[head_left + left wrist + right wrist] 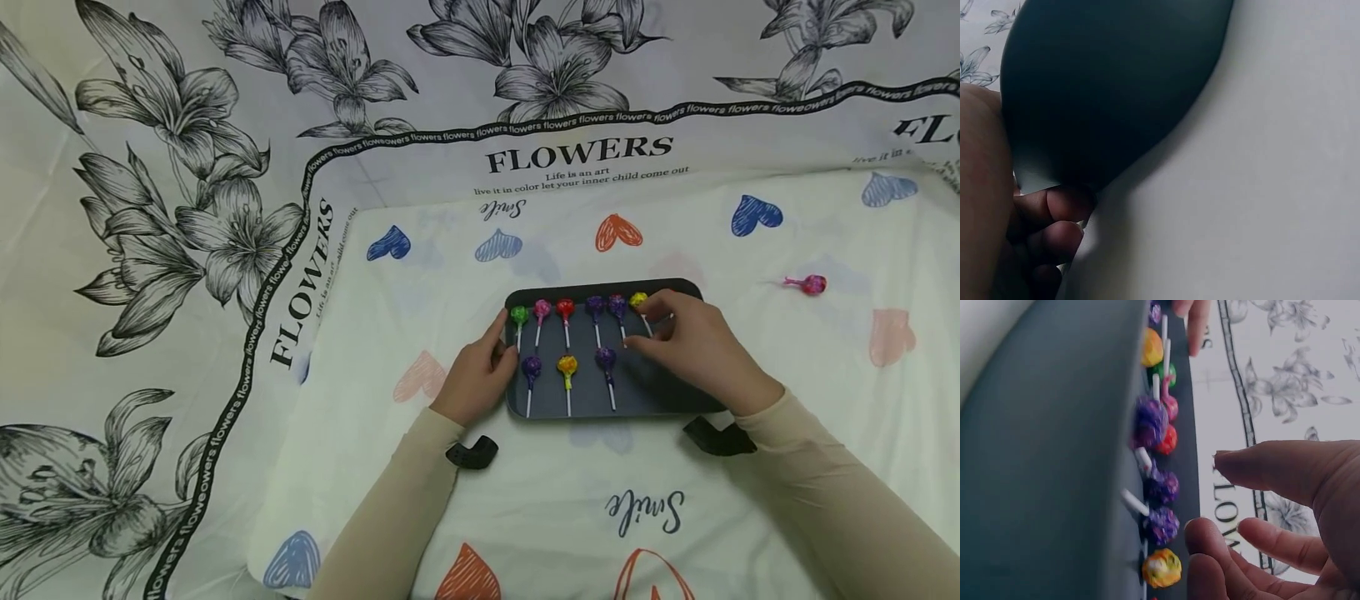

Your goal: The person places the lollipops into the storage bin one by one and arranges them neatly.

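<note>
A dark grey tray [663, 398] bears several wrapped lollipops in two rows. The back row has green [519, 315], pink [542, 309], red [565, 309], two purple and, at its right, a yellow lollipop [637, 300]. Two purple lollipops flank an orange-yellow lollipop [567, 367] in the front row. My left hand [474, 379] grips the tray's left edge, fingers [1063, 240] curled against its underside. Over the tray's right part, my right hand [697, 346] hovers beside the yellow lollipop, thumb and fingers apart with nothing between them. It hides part of the tray.
Apart from the tray, a pink lollipop [813, 285] lies on the cloth [810, 358] to the right. The cloth is white with printed hearts, flowers and lettering. Black wrist pieces [472, 452] show below both hands.
</note>
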`<state>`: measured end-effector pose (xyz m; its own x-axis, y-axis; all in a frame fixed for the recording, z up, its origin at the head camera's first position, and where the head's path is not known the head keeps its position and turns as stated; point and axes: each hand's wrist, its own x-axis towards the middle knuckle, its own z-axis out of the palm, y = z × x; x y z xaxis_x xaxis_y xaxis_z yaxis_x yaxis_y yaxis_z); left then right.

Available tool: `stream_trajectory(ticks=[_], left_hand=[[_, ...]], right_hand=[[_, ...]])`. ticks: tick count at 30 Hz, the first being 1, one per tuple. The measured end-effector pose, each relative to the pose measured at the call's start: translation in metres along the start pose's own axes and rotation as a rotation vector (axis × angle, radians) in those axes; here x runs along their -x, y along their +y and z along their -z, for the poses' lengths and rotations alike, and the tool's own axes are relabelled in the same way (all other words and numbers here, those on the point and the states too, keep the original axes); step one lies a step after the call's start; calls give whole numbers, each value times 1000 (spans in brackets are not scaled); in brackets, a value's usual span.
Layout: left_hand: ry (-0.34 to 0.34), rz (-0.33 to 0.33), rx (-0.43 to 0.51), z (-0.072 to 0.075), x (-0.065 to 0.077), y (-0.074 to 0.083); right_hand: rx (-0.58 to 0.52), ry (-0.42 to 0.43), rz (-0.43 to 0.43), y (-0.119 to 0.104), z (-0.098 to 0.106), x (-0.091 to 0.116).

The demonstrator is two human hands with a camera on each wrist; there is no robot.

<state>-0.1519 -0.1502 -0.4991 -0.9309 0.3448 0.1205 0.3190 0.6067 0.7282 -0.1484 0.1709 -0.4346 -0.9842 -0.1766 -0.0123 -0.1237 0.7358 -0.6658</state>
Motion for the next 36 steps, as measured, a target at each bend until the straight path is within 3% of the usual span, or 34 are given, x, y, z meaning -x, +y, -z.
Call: stream_trajectory(ticks=[7,21,36], left_hand=[[3,0,1,-1,-1,-1],[0,9,8,0,-1,2],[1,3,10,-1,-1,1]], right_hand=[[14,73,-24,13,16,-1],[-10,105,-152,40,50,-1],[-16,172,-249,77,66,-4]])
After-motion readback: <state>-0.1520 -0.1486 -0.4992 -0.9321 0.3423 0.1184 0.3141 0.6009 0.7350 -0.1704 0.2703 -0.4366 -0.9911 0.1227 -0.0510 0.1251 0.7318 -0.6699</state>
